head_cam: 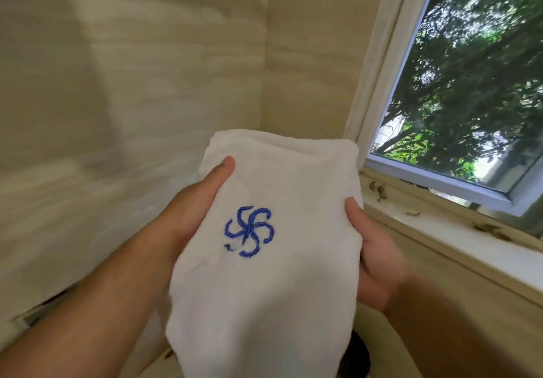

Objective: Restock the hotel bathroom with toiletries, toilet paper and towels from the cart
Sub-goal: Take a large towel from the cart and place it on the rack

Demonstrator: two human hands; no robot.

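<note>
Head view showed two bare arms coming up from the bottom of the frame. The left hand (194, 201) held the left side of a white towel (279, 274), with its thumb on top. The right hand (373, 254) held the right side the same way. The other fingers were hidden under the cloth. The towel lay right between both hands, and its long way ran from the bottom of the frame up to the middle. It looked soft and fluffy and folded, with a blue swirly star (249, 236) sewn on it. The window sill (440, 230), pale with chipped paint, was at the right, nearer the right hand. Behind it was a window (470, 83) with green trees. A smooth cream wall (132, 83) filled the left.
</note>
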